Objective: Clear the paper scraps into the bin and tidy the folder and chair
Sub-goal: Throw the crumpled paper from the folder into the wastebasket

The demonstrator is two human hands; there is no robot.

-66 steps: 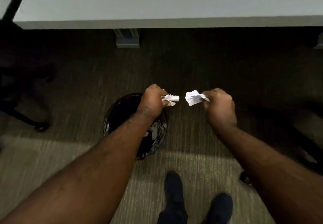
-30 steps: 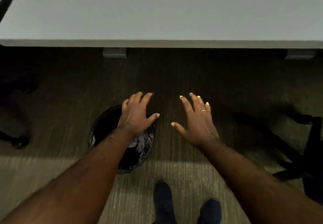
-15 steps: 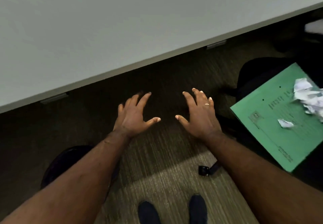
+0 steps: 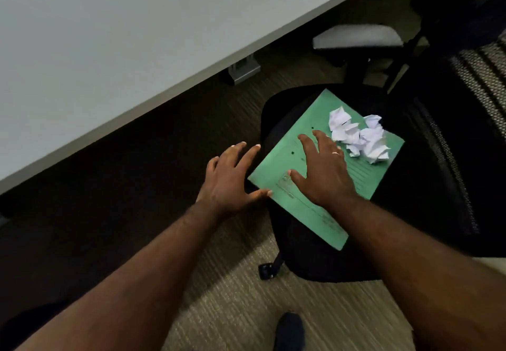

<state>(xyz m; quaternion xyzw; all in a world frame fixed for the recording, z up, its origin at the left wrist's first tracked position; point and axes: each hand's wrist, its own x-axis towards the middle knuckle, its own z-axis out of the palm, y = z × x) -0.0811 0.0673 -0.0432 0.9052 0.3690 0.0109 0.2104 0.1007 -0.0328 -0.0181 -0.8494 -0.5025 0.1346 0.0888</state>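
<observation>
A green folder (image 4: 309, 208) lies flat on the black seat of an office chair (image 4: 323, 263). Several crumpled white paper scraps (image 4: 358, 136) sit bunched on the folder's far right part. My right hand (image 4: 323, 170) hovers over the folder's middle with fingers spread, its fingertips just left of the scraps, holding nothing. My left hand (image 4: 232, 179) is open too, fingers apart, beside the folder's left corner with the thumb at its edge. The bin is mostly out of view; only a dark shape (image 4: 30, 320) shows at the bottom left.
A grey desk (image 4: 109, 44) fills the upper left, its edge running diagonally above my hands. The chair's mesh back (image 4: 471, 99) and grey armrest (image 4: 358, 37) stand at the right. A castor (image 4: 267, 270) pokes out below the seat. My shoe (image 4: 290, 331) is on the carpet.
Both hands dropped their scraps over the bin and opened. The view then swung right from the bin to the chair, and both open hands now reach over the green folder.
</observation>
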